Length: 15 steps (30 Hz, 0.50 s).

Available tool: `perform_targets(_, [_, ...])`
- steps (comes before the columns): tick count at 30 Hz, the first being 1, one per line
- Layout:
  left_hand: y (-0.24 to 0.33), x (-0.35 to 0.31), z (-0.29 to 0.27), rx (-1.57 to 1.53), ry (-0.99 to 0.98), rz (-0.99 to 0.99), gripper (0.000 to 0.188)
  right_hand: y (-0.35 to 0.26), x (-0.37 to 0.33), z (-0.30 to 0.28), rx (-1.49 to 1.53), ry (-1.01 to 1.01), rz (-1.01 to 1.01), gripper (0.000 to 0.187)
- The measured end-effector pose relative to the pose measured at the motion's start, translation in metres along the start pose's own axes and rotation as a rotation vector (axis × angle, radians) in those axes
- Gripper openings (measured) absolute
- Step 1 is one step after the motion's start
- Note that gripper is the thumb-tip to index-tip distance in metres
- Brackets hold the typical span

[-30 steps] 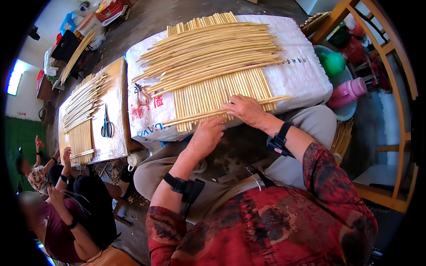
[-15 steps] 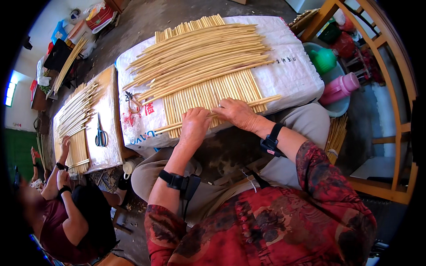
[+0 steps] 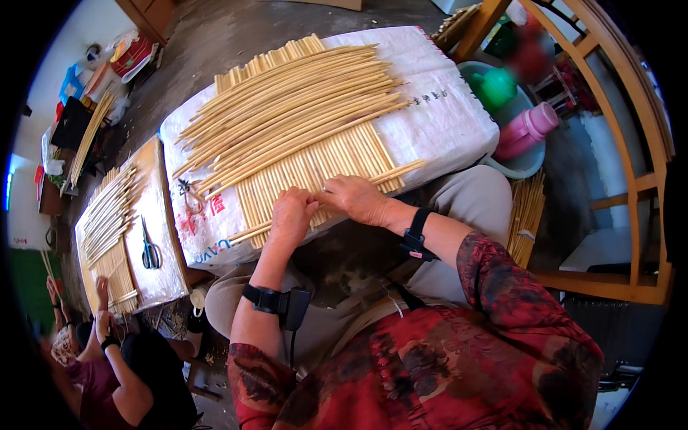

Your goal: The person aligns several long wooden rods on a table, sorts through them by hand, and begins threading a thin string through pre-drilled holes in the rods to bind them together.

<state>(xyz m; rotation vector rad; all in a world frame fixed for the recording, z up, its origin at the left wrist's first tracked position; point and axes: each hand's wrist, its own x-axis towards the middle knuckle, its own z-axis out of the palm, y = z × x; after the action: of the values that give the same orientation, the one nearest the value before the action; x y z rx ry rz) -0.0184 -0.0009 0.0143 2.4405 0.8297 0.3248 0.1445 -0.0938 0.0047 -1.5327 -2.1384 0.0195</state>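
Note:
A mat of thin pale-yellow stalks (image 3: 315,161) laid side by side lies on a cushion-like block wrapped in white woven plastic (image 3: 437,129). Along its near edge run crosswise stalks (image 3: 398,172), sticking out at both sides. My left hand (image 3: 292,215) is closed at these stalks, thumb and fingers pinched together. Right beside it, my right hand (image 3: 355,198) curls over the same stalks from above. The fingertips of both hands nearly meet, and what lies under them is partly hidden. A layer of longer loose stalks (image 3: 287,107) rests across the mat's far part.
At left, a lower work surface (image 3: 168,236) bears another stalk mat (image 3: 115,265) and scissors (image 3: 150,252); a co-worker sits there. To the right stand a basin (image 3: 532,161) with a pink thermos (image 3: 527,129), a bundle of stalks (image 3: 525,215) and a wooden frame (image 3: 641,143).
The whole view has shifted, so the mat appears further left and lower. My hands stay at the near-edge stalks, the left fingers curled more tightly. The co-worker's hands have come together.

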Motion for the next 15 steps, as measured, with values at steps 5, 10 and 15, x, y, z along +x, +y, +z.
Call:
perform_targets(5, [-0.003, 0.007, 0.001, -0.034, -0.033, 0.018, 0.015, -0.001, -0.001, -0.003, 0.009, 0.002, 0.014, 0.023])
perform_targets(10, [-0.003, 0.009, -0.005, -0.034, -0.137, -0.017, 0.016, -0.001, 0.000, 0.000, -0.002, 0.032, -0.002, 0.022])
perform_targets(15, [-0.004, 0.014, -0.012, -0.075, -0.175, 0.078, 0.015, -0.002, 0.001, -0.003, -0.007, 0.021, -0.013, 0.021])
